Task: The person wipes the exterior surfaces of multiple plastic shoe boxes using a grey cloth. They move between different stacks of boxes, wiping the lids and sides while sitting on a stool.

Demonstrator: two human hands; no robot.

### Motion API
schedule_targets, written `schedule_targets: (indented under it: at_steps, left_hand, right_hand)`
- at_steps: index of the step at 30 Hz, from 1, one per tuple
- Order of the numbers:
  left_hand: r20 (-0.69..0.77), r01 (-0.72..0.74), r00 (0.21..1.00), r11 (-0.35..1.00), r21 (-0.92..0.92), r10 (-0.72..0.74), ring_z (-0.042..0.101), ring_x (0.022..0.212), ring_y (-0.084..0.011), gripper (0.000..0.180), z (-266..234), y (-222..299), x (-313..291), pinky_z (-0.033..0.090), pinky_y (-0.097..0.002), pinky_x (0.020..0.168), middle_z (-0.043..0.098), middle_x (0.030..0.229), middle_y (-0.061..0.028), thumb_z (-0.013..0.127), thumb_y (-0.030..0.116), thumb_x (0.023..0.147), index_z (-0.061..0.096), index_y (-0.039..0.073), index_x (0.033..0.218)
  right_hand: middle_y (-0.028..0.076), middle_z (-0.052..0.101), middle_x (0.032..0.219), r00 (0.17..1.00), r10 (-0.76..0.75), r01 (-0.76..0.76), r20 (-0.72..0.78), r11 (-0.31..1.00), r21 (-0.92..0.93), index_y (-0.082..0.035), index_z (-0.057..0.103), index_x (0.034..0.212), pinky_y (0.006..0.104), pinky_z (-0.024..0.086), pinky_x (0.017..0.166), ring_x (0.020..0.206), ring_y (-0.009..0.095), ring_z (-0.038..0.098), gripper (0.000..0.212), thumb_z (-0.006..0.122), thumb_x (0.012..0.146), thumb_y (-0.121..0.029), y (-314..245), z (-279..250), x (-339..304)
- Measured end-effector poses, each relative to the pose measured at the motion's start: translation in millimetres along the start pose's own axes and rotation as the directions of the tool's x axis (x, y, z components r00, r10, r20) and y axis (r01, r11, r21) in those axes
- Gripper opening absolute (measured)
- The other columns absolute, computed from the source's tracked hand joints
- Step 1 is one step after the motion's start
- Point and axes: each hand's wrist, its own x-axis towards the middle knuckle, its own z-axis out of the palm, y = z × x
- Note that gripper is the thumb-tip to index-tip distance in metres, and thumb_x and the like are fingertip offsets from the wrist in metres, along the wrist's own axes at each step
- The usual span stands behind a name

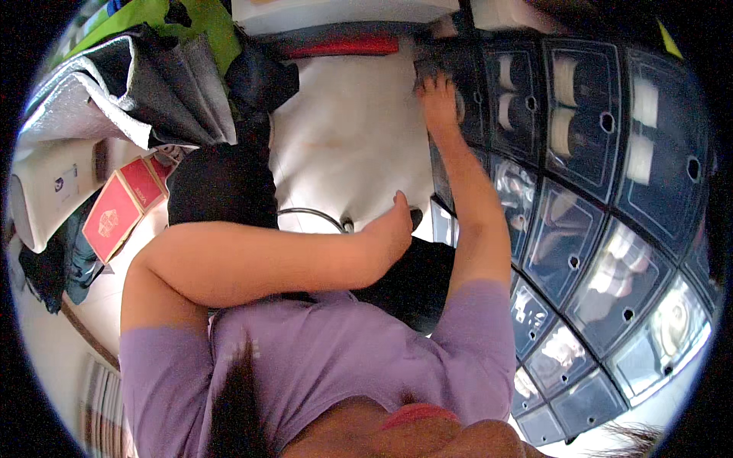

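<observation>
My right hand [439,98] reaches forward along the stack of clear-fronted shoe boxes [580,237]. Its fingers are spread and touch or hover just over the front of a dark box [466,76] at the far end; contact is hard to tell. My left hand [391,231] is bent across in front of my body, thumb pointing up, its other fingers mostly hidden. Beside its palm shows a small dark thing [416,219]; whether the hand holds it is unclear. Several boxes have pale or white shoes behind their fronts.
At the left are a grey folded fabric bin [175,91], a red carton [126,210] and a white box [57,187]. A black cable [313,216] curves over the pale floor [343,137]. A red strip [347,46] lies below a white piece of furniture [343,17].
</observation>
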Motion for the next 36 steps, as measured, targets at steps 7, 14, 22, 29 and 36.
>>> schedule_targets:
  at_steps: [7,14,22,29,36]
  left_hand:
    - [0.006,-0.001,1.0,0.999,0.049,0.0,0.06,0.098,-0.0322,0.032,-11.5,-3.7,1.1,0.041,-0.0497,0.095,0.065,0.103,-0.0171,0.047,0.018,0.083,0.065,0.0,0.103]
    - [0.144,-0.002,0.99,0.999,0.047,-0.005,0.053,0.114,-0.0328,0.04,-16.1,-11.8,2.9,0.034,-0.05,0.102,0.059,0.119,-0.0165,0.04,0.023,0.089,0.057,0.002,0.118]
    - [0.212,-0.021,0.977,0.995,0.093,0.0,0.049,0.118,-0.0341,0.043,-28.2,-4.2,-1.5,0.032,-0.0513,0.103,0.054,0.126,-0.016,0.038,0.026,0.091,0.051,0.003,0.124]
    - [0.222,-0.058,0.975,0.987,0.151,0.023,0.047,0.12,-0.0333,0.044,-30.8,-15.6,-7.7,0.031,-0.0546,0.104,0.051,0.129,-0.0166,0.037,0.028,0.092,0.048,0.004,0.127]
    - [0.149,0.004,0.989,0.992,0.125,-0.022,0.049,0.116,-0.0346,0.043,-30.3,-16.8,-7.2,0.033,-0.0536,0.103,0.053,0.125,-0.0187,0.038,0.026,0.09,0.05,0.002,0.124]
  right_hand:
    - [0.013,0.055,0.118,0.999,-0.043,0.048,0.027,0.982,-0.185,-0.006,0.061,0.114,0.0492,0.034,0.1,0.12,0.033,0.043,0.034,0.05,0.084,-0.017,4.8,55.0,52.3]
    - [0.01,0.057,0.116,0.927,-0.067,0.088,0.369,0.995,-0.041,-0.009,0.063,0.114,0.0465,0.034,0.099,0.114,0.031,0.048,0.035,0.053,0.083,-0.02,-33.1,83.4,-47.4]
    - [0.009,0.059,0.111,0.997,-0.043,0.042,0.056,0.999,0.021,-0.009,0.07,0.094,0.0432,0.038,0.095,0.107,0.03,0.052,0.024,0.055,0.076,-0.016,-22.1,51.6,-9.6]
    - [0.009,0.058,0.116,0.995,-0.081,0.09,0.051,0.976,-0.196,-0.01,0.066,0.106,0.0431,0.036,0.094,0.116,0.029,0.046,0.031,0.054,0.079,-0.018,-4.0,72.0,75.7]
    - [0.006,0.057,0.118,0.938,-0.121,0.165,0.324,0.98,-0.114,-0.011,0.062,0.114,0.043,0.034,0.094,0.12,0.025,0.043,0.032,0.052,0.085,-0.019,-33.8,110.3,1.5]
